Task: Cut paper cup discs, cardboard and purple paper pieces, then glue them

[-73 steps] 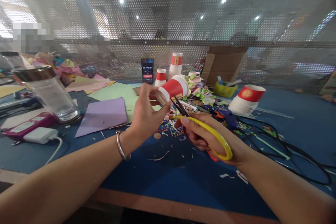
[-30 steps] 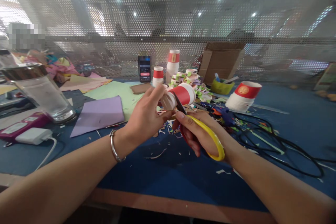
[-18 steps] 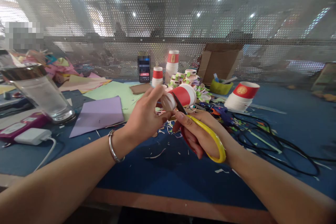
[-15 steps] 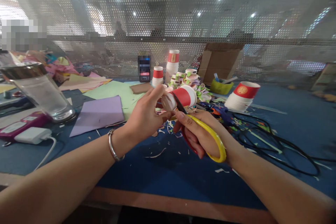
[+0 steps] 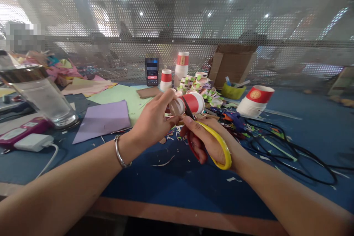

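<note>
My left hand (image 5: 156, 120) grips the bottom end of a red and white paper cup (image 5: 195, 103), which lies on its side in the air above the table. My right hand (image 5: 208, 138) is closed on the handles of a pair of scissors (image 5: 222, 147), one loop yellow and the other red. The dark blade crosses the cup's wall near the base. How far the blades are apart is hard to see. Behind the cup rises a heap of cut cup rings (image 5: 200, 84) with green and purple paper bits.
Stacked cups (image 5: 181, 68) and a phone (image 5: 152, 73) stand at the back. Rightward are more cups (image 5: 256, 101), a glue gun (image 5: 235, 118) and black cable (image 5: 301, 151). At left lie purple paper (image 5: 103, 120), a glass jar (image 5: 47, 96) and a power strip (image 5: 24, 131). Scraps litter the blue tabletop.
The scissors and my right hand have shifted slightly left. The cup has also moved a little left, and its open end is turned slightly. My left hand has barely moved.
</note>
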### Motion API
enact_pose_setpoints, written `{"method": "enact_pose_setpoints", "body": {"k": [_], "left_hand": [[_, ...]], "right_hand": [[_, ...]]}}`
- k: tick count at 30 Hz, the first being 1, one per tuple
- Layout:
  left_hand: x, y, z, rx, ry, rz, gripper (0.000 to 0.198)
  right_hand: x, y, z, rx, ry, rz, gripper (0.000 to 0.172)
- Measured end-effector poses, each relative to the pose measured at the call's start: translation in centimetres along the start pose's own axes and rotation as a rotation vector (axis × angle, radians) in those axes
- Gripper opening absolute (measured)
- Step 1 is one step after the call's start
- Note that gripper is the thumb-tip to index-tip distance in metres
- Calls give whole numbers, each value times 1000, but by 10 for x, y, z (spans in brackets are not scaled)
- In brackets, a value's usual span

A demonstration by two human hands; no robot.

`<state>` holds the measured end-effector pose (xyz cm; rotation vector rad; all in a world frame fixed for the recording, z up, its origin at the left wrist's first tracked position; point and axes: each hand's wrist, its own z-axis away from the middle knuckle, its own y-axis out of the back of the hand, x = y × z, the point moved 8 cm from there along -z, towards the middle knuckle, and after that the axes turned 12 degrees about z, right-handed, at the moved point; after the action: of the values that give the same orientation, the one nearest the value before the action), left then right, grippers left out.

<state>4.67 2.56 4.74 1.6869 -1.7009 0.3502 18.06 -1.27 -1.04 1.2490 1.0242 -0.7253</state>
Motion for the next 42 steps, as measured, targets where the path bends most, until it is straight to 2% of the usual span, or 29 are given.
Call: {"method": "enact_pose_setpoints", "body": {"k": [2,4,9,14,16,20,23,26,31,38,42], "left_hand": [[1,-7,2,-82,-13,-58,40],[2,-10,4,-116,-20,-101,37],[4,-12,6,-107,-11,-107,33],[3,-7,5,-65,62,42,39],[-2,-5,4,-69,154,157,45],[-17,-4,8,-63,461,430,54],[-22,-9,12,-16,636,693,48],[-22,-20,16,-36,731,848,36],[-23,-20,17,30,721,817,29],[-29,-18,17,80,666,733,39],[-34,-11,12,84,579,576,42]], "right_hand": [[-1,0,2,2,3,15,56],[-2,0,5,16,-5,11,56],[-7,2,9,45,-25,-3,57],[-10,4,10,63,-4,27,57],[-8,4,10,56,-3,34,57],[-2,6,10,64,-31,94,56],[-1,8,7,78,-41,140,56],[0,7,5,56,-55,190,54],[-6,8,2,60,-8,247,53],[-4,9,2,38,73,235,55],[-3,4,2,-6,79,153,58]]}}
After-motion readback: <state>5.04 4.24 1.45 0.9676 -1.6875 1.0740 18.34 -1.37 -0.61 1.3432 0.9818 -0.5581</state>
